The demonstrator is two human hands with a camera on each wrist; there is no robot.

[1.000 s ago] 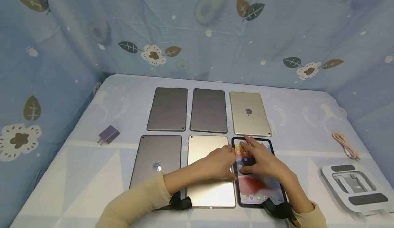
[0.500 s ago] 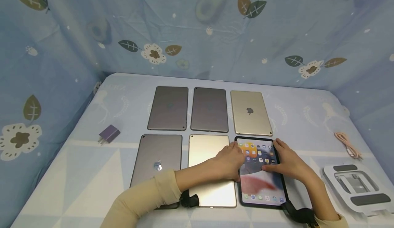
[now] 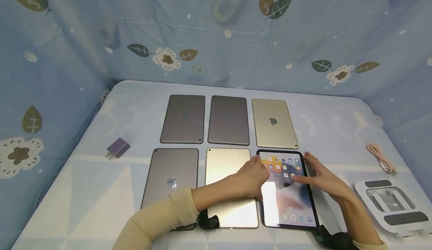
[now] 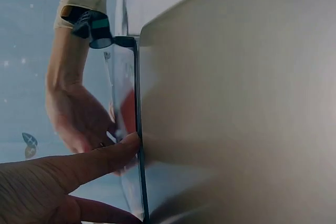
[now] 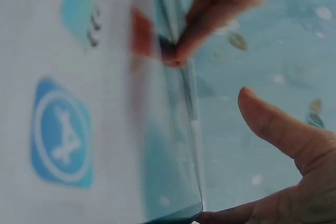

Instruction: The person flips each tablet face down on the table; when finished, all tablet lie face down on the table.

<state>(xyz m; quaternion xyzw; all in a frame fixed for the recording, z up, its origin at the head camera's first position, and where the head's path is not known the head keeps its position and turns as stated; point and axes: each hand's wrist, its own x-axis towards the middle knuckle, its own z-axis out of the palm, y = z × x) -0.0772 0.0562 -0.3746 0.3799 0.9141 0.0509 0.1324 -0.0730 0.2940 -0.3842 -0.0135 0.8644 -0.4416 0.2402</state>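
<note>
A tablet [image 3: 290, 205] with a lit screen and black border lies at the front right of two rows of tablets. My left hand [image 3: 251, 177] grips its left edge; in the left wrist view the thumb [image 4: 107, 158] presses on that thin dark edge. At the right edge is my right hand [image 3: 325, 180], fingers by the side, thumb stretched over the screen. The right wrist view shows that thumb [image 5: 278, 129] raised off the glass and a fingertip at the tablet's corner. Beneath my left forearm lies a gold tablet [image 3: 233, 212], face down.
Behind lie two dark grey tablets [image 3: 183, 119] and a gold one [image 3: 275, 124]; another grey tablet [image 3: 173, 167] is at front left. A purple charger plug [image 3: 118, 147] sits far left. A coiled pink cable [image 3: 380, 158] and a white stand [image 3: 391, 205] are at right.
My right hand has moved right, from over the screen to the tablet's right edge. The left hand has shifted slightly right with the tablet. Bright glare now covers the screen's left side.
</note>
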